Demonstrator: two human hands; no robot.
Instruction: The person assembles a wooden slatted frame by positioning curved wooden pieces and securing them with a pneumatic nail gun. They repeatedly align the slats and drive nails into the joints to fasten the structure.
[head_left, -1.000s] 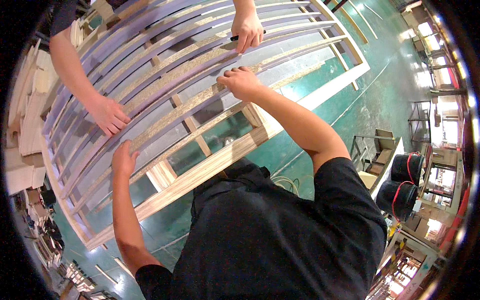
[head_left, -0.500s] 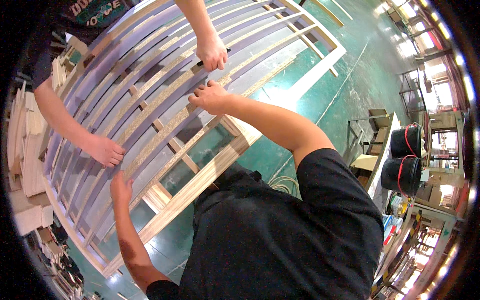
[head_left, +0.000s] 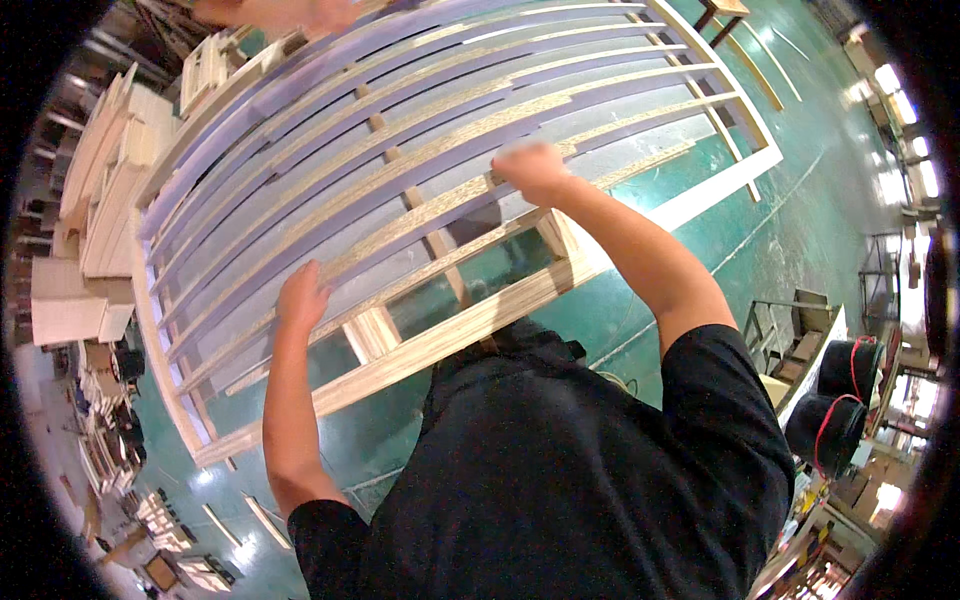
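A big wooden frame (head_left: 450, 345) lies before me, crossed by long, slightly bowed chipboard strips with grey-purple sheet between them. Both of my hands are at one chipboard strip (head_left: 425, 218) near the frame's close side. My left hand (head_left: 302, 298) has its fingers bent around the strip toward its left end. Farther right, my right hand (head_left: 535, 173) is closed over the same strip, its knuckles a little blurred. The fingertips of both hands are partly hidden.
A co-worker's blurred hand (head_left: 285, 14) is at the upper edge, beyond the frame. Stacked pale boards (head_left: 125, 190) stand at the left. Black buckets (head_left: 826, 432) with red cords are at the right, near a metal rack. A small wooden stool (head_left: 722, 10) stands at the far right.
My view has swung, so the frame appears turned and farther right. The co-worker's hands have drawn away from the strips toward the far side. My hands stay at the strip.
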